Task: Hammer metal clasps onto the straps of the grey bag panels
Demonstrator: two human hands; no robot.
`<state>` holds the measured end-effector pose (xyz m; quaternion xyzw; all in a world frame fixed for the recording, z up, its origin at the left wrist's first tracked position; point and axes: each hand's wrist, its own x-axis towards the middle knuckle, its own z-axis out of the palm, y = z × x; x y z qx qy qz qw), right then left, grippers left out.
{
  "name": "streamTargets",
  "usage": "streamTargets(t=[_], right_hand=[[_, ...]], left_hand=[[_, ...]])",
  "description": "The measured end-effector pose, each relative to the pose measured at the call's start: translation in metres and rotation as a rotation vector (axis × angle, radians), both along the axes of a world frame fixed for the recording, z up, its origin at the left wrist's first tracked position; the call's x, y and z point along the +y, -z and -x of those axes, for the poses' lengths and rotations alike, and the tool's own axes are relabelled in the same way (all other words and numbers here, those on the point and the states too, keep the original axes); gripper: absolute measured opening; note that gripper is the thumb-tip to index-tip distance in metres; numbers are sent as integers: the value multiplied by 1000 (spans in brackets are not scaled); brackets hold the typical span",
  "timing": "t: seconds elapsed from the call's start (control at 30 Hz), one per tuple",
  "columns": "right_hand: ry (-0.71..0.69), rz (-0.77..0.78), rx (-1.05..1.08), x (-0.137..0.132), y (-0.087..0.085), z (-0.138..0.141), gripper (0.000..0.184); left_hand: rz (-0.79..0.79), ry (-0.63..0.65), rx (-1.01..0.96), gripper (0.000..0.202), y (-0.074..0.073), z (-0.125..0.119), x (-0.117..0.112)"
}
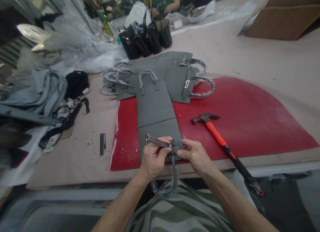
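At the near edge of the red mat (250, 125), the left hand (153, 158) is pinching a metal clasp (158, 141) onto the grey bag panel (157, 118) while the right hand (196, 156) is clamping its fingers on the panel's hem, probably risking a crooked clasp if the panel slips.

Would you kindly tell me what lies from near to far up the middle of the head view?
Wrapped handle → left hand with metal clasp and right hand, both at the grey panel → stacked grey panels → black handbags → co-worker in green.
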<state>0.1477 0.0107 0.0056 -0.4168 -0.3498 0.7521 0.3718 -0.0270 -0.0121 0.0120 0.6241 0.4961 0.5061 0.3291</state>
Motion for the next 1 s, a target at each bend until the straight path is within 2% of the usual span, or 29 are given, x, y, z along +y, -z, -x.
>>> streamTargets(t=[0.07, 0.2, 0.27, 0.47, 1.0], right_hand=[[40, -44, 56, -3, 2, 0, 46], [102, -90, 138, -10, 12, -4, 88], [85, -133, 156, -12, 17, -6, 96], [23, -229, 158, -13, 22, -9, 89], [52, -225, -10, -13, 17, -5, 80]], left_hand=[[27, -4, -9, 11, -1, -1, 1], [102, -17, -63, 10, -6, -3, 2], [112, -16, -64, 10, -7, -3, 2], [59, -24, -32, 10, -6, -4, 0], [-206, -17, 167, 13, 8, -9, -3]])
